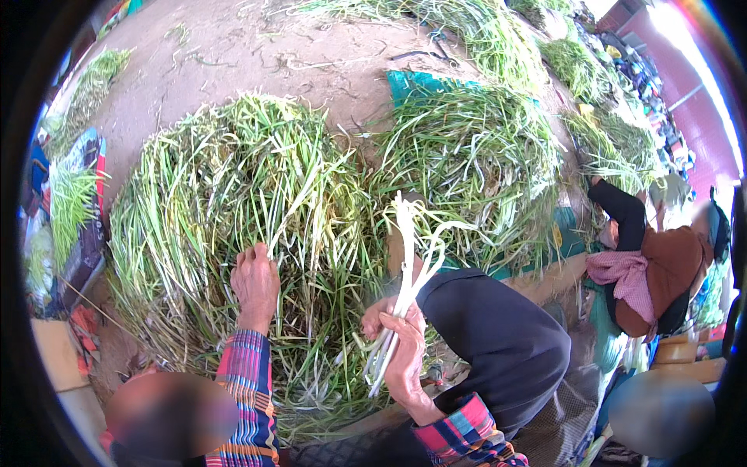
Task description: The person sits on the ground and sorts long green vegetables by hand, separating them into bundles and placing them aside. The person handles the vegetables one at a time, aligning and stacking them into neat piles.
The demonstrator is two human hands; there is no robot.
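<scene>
A big heap of long green leafy stalks with pale stems lies on the ground before me. At its near middle, my left hand has its fingers curled at some stalks; whether it grips them is hard to tell. To the right, my right hand is closed around a small bunch of whitish stalks, which stands up out of the fist with curled, pale green tips. The lower ends of the bunch stick out below the palm.
Another heap lies on a green sheet at the right. My bent knee is beside my right hand. A person in a brown top sits farther right, reaching into more stalks. Filled sacks stand at the left.
</scene>
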